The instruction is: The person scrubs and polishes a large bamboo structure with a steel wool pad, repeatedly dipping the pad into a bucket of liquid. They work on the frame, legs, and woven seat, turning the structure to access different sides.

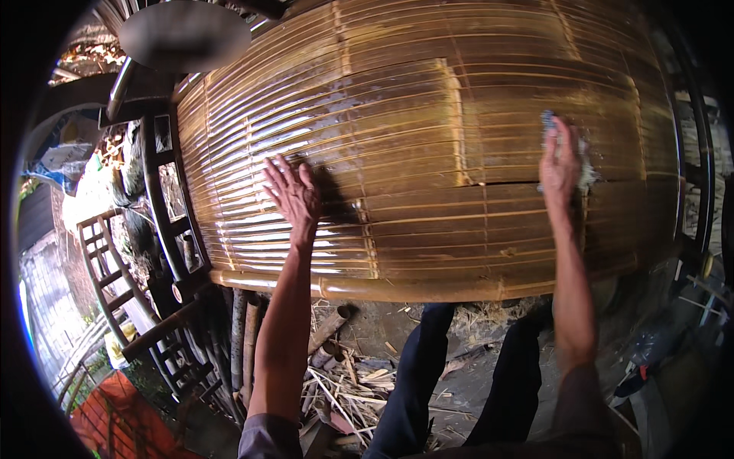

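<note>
A wide bamboo-slat surface [405,122], shiny and wet-looking on its left half, lies in front of me. My left hand [292,191] is over its left part, palm down with the fingers spread, and holds nothing. A dark shadow falls beside that hand; whether the palm touches the slats I cannot tell. On the right part, my right hand [562,161] presses a crumpled pale rag [587,174] against the slats. A bluish bit shows at the fingertips, and most of the rag is hidden under the hand.
A blurred grey oval thing [183,37] covers the far left corner. Bamboo railings [164,199] flank the left side. Below the front bamboo edge [397,289] are my legs, cut bamboo poles [330,329] and scattered splinters [367,390]. An orange-red sheet [115,417] lies at lower left.
</note>
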`<control>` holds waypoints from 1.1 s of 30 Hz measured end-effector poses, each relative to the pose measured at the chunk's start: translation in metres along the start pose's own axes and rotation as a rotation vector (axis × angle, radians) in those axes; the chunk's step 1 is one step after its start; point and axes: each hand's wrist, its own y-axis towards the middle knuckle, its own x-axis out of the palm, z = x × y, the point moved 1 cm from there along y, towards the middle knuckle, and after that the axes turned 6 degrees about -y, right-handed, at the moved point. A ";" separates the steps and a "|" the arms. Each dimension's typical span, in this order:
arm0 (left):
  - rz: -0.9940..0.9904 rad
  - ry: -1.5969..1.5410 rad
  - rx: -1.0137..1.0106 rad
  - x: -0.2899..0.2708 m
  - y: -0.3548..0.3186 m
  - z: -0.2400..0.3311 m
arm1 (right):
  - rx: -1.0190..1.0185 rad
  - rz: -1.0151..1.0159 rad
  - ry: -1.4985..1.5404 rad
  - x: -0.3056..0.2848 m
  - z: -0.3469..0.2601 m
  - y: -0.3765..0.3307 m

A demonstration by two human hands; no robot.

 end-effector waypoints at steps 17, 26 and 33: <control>-0.225 -0.065 -0.230 0.004 0.016 -0.049 | 0.004 0.155 -0.246 0.160 -0.223 0.144; -0.249 -0.127 -0.225 0.006 0.012 -0.060 | -0.783 -0.389 0.082 0.278 -0.455 0.102; -0.297 -0.168 -0.267 0.008 0.012 -0.061 | -0.102 0.058 -0.359 0.204 -0.289 0.228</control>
